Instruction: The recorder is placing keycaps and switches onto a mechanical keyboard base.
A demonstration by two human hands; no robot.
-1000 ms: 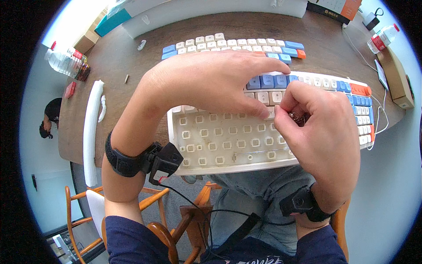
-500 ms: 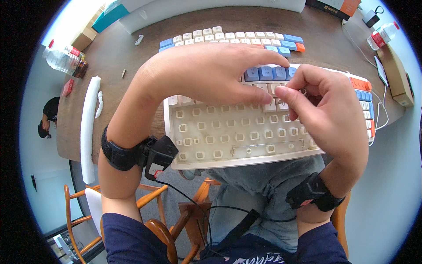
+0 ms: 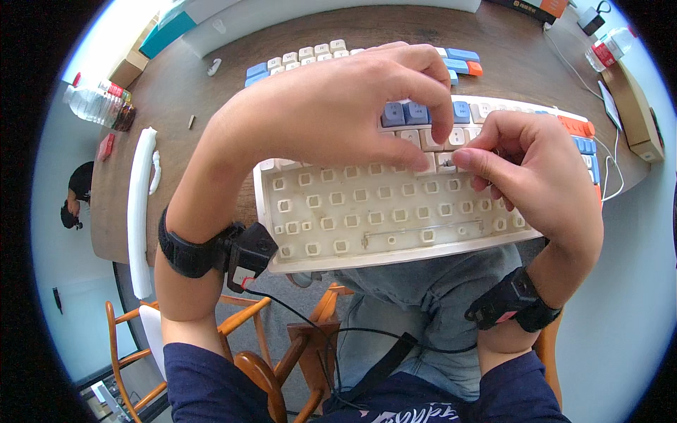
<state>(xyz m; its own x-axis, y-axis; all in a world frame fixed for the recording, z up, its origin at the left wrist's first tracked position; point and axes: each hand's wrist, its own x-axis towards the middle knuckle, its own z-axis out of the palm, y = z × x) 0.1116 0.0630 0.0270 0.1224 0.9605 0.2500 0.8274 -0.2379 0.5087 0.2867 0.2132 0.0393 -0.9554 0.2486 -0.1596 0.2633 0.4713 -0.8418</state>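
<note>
A white mechanical keyboard (image 3: pixel 326 257) lies at the table's near edge, its lower part showing bare square sockets. Keycaps cover its upper rows, among them blue keycaps (image 3: pixel 416 113) and an orange one (image 3: pixel 577 127). My left hand (image 3: pixel 345 106) arches over the top rows, thumb and index finger apart, their tips on or just above the white keycaps. Beside it, my right hand (image 3: pixel 525 162) pinches with thumb and fingers. A small dark, metallic-looking piece shows at its thumb tip, too small to name. The fingers hide the keys beneath.
Loose white, blue and orange keycaps (image 3: pixel 305 56) stand in rows behind the keyboard. A white foam strip (image 3: pixel 141 211) lies left. Plastic bottles stand at the left (image 3: pixel 95 109) and far right (image 3: pixel 610 49). A cardboard box (image 3: pixel 638 120) and white cable (image 3: pixel 575 63) are at the right.
My left index finger has curled down from above the blue keycaps toward the white ones. The right hand stays pinched, slightly lower and further right. The whole view has shifted a little.
</note>
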